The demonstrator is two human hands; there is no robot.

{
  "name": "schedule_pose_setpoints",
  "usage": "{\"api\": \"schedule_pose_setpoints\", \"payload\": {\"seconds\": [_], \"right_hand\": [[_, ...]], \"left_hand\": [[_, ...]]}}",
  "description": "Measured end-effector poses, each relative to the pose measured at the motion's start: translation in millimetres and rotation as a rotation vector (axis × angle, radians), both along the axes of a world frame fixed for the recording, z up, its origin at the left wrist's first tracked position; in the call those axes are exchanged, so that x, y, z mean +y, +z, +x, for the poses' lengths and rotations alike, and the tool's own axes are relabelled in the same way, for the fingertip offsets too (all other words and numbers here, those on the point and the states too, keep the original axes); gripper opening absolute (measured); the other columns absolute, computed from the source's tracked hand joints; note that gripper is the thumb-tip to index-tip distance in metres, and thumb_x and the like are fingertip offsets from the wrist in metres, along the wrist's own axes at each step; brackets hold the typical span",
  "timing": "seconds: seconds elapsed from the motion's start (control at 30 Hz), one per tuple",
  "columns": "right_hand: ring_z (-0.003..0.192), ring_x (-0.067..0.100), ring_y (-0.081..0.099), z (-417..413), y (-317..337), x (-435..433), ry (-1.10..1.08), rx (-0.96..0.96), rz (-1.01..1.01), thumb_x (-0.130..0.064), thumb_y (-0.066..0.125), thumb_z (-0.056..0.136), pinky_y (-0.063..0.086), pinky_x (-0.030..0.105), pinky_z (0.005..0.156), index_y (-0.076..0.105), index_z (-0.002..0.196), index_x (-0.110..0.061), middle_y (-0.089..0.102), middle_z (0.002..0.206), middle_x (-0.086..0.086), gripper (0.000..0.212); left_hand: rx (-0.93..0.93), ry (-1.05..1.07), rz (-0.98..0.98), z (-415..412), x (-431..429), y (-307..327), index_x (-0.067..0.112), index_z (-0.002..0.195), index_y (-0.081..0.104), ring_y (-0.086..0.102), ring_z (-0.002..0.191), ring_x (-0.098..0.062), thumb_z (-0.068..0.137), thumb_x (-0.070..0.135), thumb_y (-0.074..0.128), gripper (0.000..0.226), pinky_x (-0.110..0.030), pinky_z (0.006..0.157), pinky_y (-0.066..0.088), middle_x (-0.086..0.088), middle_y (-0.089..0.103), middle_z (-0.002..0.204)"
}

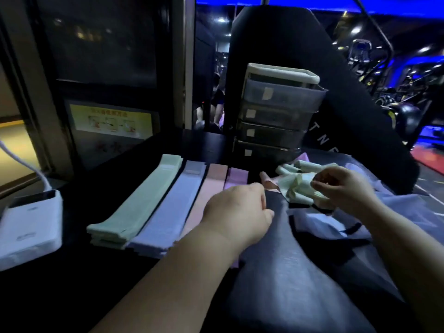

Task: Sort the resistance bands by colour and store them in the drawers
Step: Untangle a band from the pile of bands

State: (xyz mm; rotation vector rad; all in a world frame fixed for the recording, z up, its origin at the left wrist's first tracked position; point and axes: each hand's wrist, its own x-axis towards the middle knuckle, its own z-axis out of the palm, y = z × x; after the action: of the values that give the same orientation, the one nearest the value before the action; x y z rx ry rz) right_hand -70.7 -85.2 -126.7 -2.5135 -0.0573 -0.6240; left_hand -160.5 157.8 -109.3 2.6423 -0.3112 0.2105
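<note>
Flat band stacks lie side by side on the dark table: green (134,207), blue (168,212), pink (206,195) and purple (236,177). A dark band (276,236) runs toward me; my left hand (237,212) grips its far end with curled fingers. My right hand (346,188) pinches a crumpled light-green band (298,188). More loose green bands (305,167) lie behind it. The small drawer unit (276,116) stands at the back with its top drawer pulled out a little.
A white power bank (28,227) with a white cable (26,164) lies at the left. A pale mesh bag (336,222) is spread under my right hand. A dark padded gym machine (336,80) rises behind the drawers, and a wall with a yellow notice (110,121) stands behind the table.
</note>
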Motion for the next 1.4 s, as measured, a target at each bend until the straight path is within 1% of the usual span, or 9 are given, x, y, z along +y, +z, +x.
{"api": "schedule_pose_setpoints", "payload": {"seconds": [0.13,0.23,0.4,0.53,0.7,0.9,1.0,1.2,1.4], "right_hand": [[0.064,0.002,0.052,-8.5,-6.6,-38.9,-0.054,-0.044,0.044,-0.024,0.073,0.084,0.034,0.023,0.058,0.070,0.079,-0.019,0.060,0.066,-0.012,0.007],[0.061,0.008,0.052,-13.7,-4.6,-54.6,-0.055,-0.077,0.155,-0.022,0.073,0.083,0.036,0.027,0.062,0.068,0.076,-0.021,0.060,0.063,-0.012,0.009],[0.059,0.011,0.054,-21.2,7.0,-74.2,-0.075,-0.071,0.217,-0.024,0.073,0.083,0.038,0.017,0.052,0.067,0.076,-0.020,0.063,0.065,-0.010,0.010],[0.054,0.006,0.053,-21.7,10.0,-86.3,-0.128,0.100,0.104,-0.028,0.074,0.082,0.037,0.023,0.052,0.064,0.065,-0.020,0.063,0.060,-0.007,0.021],[0.067,0.019,0.062,-25.4,6.6,-79.9,-0.176,0.296,-0.106,-0.051,0.074,0.075,0.051,0.035,0.065,0.072,0.076,-0.014,0.071,0.074,0.007,0.037],[0.078,0.016,0.061,-25.1,-0.8,-61.6,-0.235,0.457,-0.370,-0.053,0.074,0.067,0.046,0.026,0.064,0.068,0.084,-0.021,0.066,0.074,-0.003,0.037],[0.073,0.020,0.060,-20.9,-1.8,-59.7,-0.265,0.478,-0.421,-0.044,0.072,0.067,0.043,0.026,0.061,0.063,0.074,-0.017,0.062,0.068,-0.002,0.029],[0.066,0.012,0.055,-30.5,7.0,-58.3,-0.152,0.277,-0.253,-0.021,0.066,0.072,0.032,0.025,0.050,0.064,0.069,-0.020,0.060,0.064,-0.005,0.004],[0.055,0.001,0.047,-40.9,15.5,-48.4,0.217,0.121,0.109,-0.015,0.076,0.072,0.039,0.021,0.055,0.063,0.069,-0.020,0.053,0.062,-0.009,0.014]], "left_hand": [[0.019,-0.074,0.059,14.6,-59.9,1.3,0.021,0.112,0.057,0.054,0.118,-0.032,0.093,0.037,0.055,0.025,-0.035,0.081,0.045,-0.013,0.053,0.137],[0.076,-0.110,0.053,26.8,-97.4,-2.8,0.018,0.114,0.056,0.050,0.121,-0.034,0.095,0.031,0.055,0.023,-0.041,0.093,0.047,-0.013,0.050,0.133],[0.029,-0.104,0.034,41.8,-133.3,-30.9,0.024,0.118,0.056,0.038,0.127,-0.027,0.091,0.047,0.057,0.036,-0.042,0.097,0.034,-0.003,0.052,0.128],[0.017,-0.094,-0.053,50.9,-134.9,-49.4,0.030,0.113,0.057,0.039,0.125,-0.020,0.088,0.053,0.057,0.033,-0.039,0.096,0.031,0.007,0.055,0.126],[0.096,-0.083,0.138,53.9,-134.6,-57.3,0.026,0.127,0.047,0.036,0.129,-0.024,0.088,0.056,0.055,0.049,-0.041,0.103,0.029,0.003,0.046,0.136],[0.111,-0.098,0.056,54.6,-135.3,-59.0,0.026,0.122,0.048,0.036,0.126,-0.023,0.087,0.051,0.058,0.045,-0.040,0.102,0.031,0.004,0.048,0.132],[0.109,-0.102,-0.005,54.5,-133.4,-60.4,0.028,0.121,0.049,0.037,0.125,-0.020,0.086,0.048,0.059,0.042,-0.037,0.101,0.031,0.008,0.051,0.130],[0.067,-0.103,-0.113,57.5,-132.0,-60.2,0.029,0.125,0.050,0.038,0.128,-0.020,0.087,0.052,0.060,0.045,-0.038,0.105,0.032,0.009,0.049,0.134],[-0.033,-0.228,-0.622,58.9,-129.7,-56.6,0.037,0.138,0.043,0.043,0.127,-0.010,0.089,0.038,0.064,0.054,-0.037,0.111,0.034,0.015,0.047,0.138]]}}
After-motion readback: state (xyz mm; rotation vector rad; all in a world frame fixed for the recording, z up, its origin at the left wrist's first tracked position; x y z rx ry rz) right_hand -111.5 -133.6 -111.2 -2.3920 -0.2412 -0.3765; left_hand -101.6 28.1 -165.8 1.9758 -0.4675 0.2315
